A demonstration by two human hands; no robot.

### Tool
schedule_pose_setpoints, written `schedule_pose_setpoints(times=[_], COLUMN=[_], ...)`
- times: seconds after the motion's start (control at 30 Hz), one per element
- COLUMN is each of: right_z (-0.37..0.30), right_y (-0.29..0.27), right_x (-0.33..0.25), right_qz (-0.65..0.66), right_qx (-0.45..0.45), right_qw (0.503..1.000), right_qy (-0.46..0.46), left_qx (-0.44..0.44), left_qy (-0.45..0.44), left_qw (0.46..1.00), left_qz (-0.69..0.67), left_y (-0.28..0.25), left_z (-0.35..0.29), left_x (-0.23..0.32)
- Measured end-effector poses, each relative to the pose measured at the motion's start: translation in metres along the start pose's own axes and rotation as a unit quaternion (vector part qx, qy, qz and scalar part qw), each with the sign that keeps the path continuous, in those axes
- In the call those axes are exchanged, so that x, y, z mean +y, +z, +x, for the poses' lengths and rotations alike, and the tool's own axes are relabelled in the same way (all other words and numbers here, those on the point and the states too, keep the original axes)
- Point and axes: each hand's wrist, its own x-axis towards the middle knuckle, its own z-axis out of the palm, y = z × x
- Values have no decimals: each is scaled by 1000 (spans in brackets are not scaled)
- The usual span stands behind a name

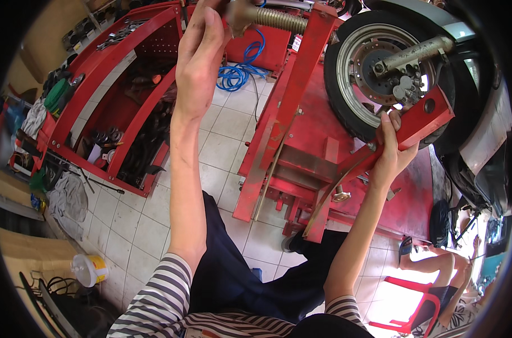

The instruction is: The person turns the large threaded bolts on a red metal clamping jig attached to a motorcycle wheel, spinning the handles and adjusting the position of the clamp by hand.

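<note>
At the top, my left hand (202, 62) reaches up, fingers partly cut off by the frame edge. It is closed at the blurred metal end (237, 18) of a threaded clamp screw (281, 21), which runs into a red upright bar (305, 67). My right hand (394, 143) wraps round a red square-section metal arm (430, 115) with a round hole near its end. Just behind that arm stands a motorcycle wheel (337, 73) with a black tyre, brake disc, caliper and fork leg (416, 54). The wheel rests on a red lift platform (405, 197).
A red tool cart (137, 124) with tools and parts stands on the left. Blue hose (233, 78) lies coiled behind. A white bucket (90, 270) sits on the tiled floor at lower left. At lower right, a person sits by a red chair (416, 310).
</note>
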Motion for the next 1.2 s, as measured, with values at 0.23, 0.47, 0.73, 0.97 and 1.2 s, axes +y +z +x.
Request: schedule_pose_setpoints(times=[0.23,0.47,0.73,0.97,1.2], right_z=[0,0,0,1,0], right_y=[0,-1,-2,-3,-2], right_x=[-2,-1,-1,1,0], right_qz=[-16,-14,-12,-11,0], right_qx=[7,5,-2,3,-4], right_qw=[1000,1000,1000,1000,1000], right_qy=[1,-1,3,4,3], left_qx=[-159,15,-77,12,7], left_qy=[-129,3,-76,-48,-97], left_qw=[969,998,988,999,995], left_qz=[141,-65,106,-6,28], left_y=[-33,10,-11,-1,-10], left_z=[-8,1,1,-5,-6], left_x=[-21,3,-7,-4,-8])
